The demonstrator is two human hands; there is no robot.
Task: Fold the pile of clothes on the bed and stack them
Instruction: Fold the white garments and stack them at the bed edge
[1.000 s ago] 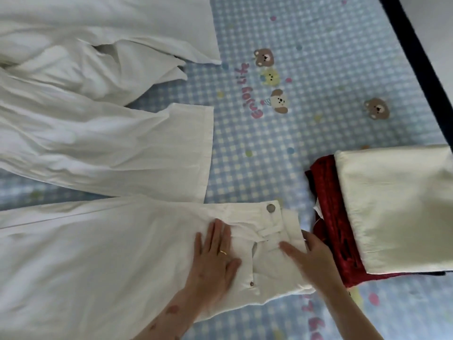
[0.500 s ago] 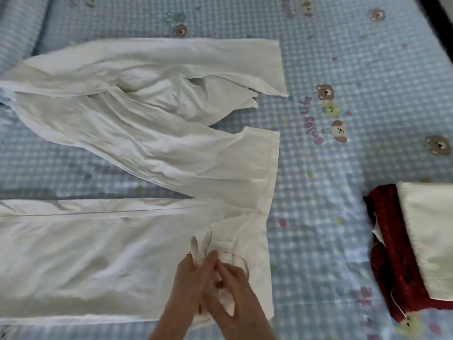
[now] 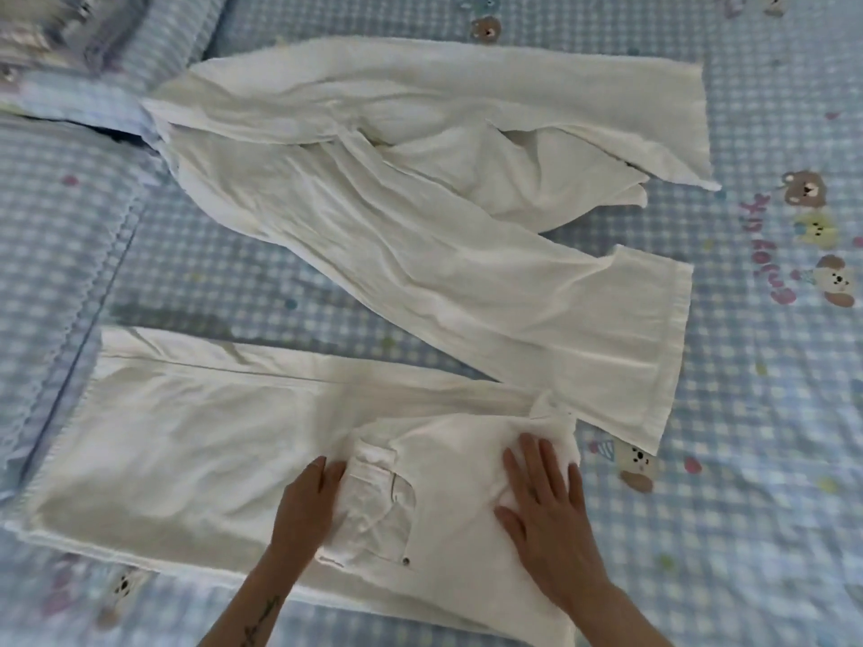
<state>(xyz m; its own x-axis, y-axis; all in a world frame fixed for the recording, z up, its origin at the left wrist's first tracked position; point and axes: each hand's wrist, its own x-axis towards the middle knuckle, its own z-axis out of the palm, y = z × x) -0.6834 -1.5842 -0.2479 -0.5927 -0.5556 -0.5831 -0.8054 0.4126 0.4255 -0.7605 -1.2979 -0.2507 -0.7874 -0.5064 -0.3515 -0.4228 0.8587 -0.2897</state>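
Observation:
White trousers [image 3: 196,441] lie flat along the near side of the bed, legs stretching left. Their waist end is folded back over the legs, with a pocket and rivet showing. My left hand [image 3: 310,497] rests on the left edge of that folded waist part, fingers curved over it. My right hand [image 3: 546,497] presses flat on the fold at the right, fingers spread. A second pair of white trousers [image 3: 420,226] lies crumpled and unfolded farther back.
The bed has a blue checked sheet [image 3: 756,413] with bear prints. A pillow [image 3: 56,147] in the same pattern lies at the far left. The earlier stack of folded clothes is out of view.
The waist end of the near trousers has been folded over to the left. My hands moved apart and now lie on the fold. The view shifted left, so the folded stack left the frame.

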